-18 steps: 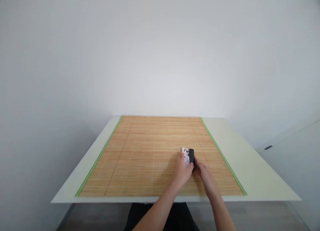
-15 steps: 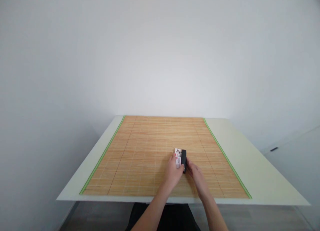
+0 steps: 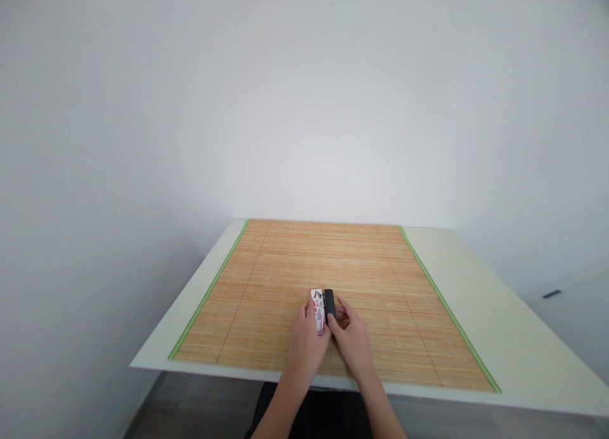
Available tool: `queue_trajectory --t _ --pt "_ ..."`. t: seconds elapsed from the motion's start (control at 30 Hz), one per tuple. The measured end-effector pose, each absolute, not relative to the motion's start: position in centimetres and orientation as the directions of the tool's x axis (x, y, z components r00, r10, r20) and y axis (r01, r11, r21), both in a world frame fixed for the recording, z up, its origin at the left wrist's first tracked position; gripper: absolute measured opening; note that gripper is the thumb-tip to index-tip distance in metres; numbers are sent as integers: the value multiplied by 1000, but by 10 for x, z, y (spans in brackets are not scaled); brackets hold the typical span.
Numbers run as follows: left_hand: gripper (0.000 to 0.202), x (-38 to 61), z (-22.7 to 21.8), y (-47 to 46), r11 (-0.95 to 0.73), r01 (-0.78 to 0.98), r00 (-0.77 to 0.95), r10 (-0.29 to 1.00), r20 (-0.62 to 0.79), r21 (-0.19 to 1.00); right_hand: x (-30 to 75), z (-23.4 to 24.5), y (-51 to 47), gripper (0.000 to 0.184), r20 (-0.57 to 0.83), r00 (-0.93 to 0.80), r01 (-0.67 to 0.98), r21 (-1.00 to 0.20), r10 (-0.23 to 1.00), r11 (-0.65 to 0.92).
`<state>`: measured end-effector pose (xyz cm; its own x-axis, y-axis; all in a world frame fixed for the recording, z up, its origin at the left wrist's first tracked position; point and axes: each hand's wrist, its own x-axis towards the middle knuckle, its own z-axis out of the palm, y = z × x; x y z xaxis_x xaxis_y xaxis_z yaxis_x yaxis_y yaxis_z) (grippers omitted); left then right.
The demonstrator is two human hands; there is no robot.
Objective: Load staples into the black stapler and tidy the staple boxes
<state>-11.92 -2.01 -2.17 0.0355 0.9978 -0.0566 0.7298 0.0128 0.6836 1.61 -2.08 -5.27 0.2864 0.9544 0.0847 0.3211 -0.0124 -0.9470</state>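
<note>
Low in the middle of the head view, my left hand (image 3: 307, 345) is closed around a small white box (image 3: 318, 304) with pink and dark print. Right beside the box is a slim black case (image 3: 330, 304), long and narrow. My right hand (image 3: 353, 342) grips the black case, thumb on its near end and fingers along its right side. Box and case lie side by side, close together, over the bamboo mat (image 3: 285, 261). The fingers hide their lower parts, and I cannot tell whether they touch the mat.
The mat has green edging and lies on a white table (image 3: 480, 299). A pale wall (image 3: 304, 109) rises behind the table. Off to the right is a white surface with a small dark handle (image 3: 552, 294). My dark-clothed lap (image 3: 328, 417) is below the table's front edge.
My right hand has come from beside the black case to take hold of it. My left thumb has left the case. Both things sit further left in view, and the view has shifted slightly.
</note>
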Motion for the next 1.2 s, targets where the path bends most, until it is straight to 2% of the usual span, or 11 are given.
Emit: queue_trajectory --t 0.27,0.43,0.57,0.77,0.87,1.03,1.2 --pt "68 -116 -27 -7 6 784 -11 1000 3 620 37 -50 -15 56 88 290 396 -917 953 -36" --pt "46 -114 -31 -5 -30 817 -35 994 100 575 37 -57 -28 46 160 315 435 -900 935 7" --pt "44 -116 -35 -12 -77 790 -33 985 167 609 30 -58 -42 46 209 316 484 -875 925 32" --pt "38 -145 -38 -1 -76 781 -56 980 191 620 32 -57 -46 50 195 302 444 -895 933 44" --pt "35 -169 -35 33 -56 792 -92 974 209 608 33 -58 -45 50 197 309 439 -897 931 44" --pt "35 -187 -29 91 -72 791 -33 987 160 608 32 -57 -45 49 194 312 449 -893 930 35" --pt "34 -197 -30 78 -93 783 -19 985 172 616 32 -57 -46 49 190 309 442 -896 932 36"
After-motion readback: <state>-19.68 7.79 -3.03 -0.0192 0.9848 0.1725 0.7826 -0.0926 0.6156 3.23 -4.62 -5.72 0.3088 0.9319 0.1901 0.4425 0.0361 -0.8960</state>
